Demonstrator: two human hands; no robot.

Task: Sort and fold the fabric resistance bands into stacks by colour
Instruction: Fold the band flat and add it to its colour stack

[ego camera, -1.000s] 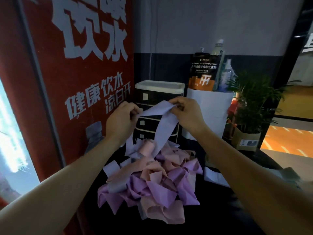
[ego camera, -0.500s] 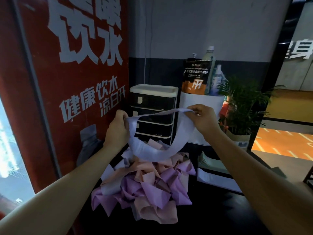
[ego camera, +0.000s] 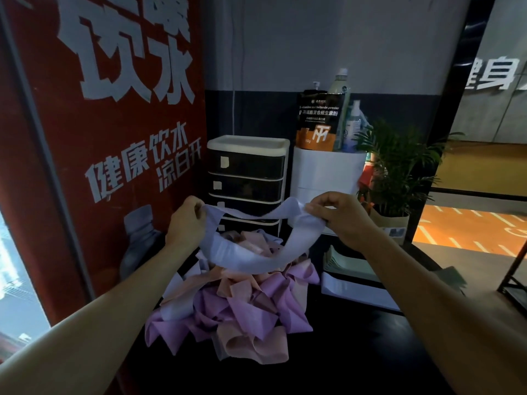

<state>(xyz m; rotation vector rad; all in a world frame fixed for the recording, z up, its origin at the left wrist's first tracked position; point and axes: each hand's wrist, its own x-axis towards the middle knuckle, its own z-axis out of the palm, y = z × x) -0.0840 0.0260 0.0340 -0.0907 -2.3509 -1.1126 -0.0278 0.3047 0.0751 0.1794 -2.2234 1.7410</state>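
Dark worktop (ego camera: 356, 352), pile of pink and purple fabric bands (ego camera: 236, 303) at frame centre.
Left hand (ego camera: 182, 223) and right hand (ego camera: 339, 220) each pinch the pale lilac fabric loop band (ego camera: 251, 260), spreading it, likely for folding.

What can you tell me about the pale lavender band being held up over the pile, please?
The pale lavender band is a wide, flat loop of soft-looking woven fabric, paler and greyer than the pink and purple ones beneath. The left hand grips one end and the right hand pinches the other, so its upper strand runs nearly taut between them while the lower part sags in a broad curve onto the top of the pile of bands. It is open, not yet folded.
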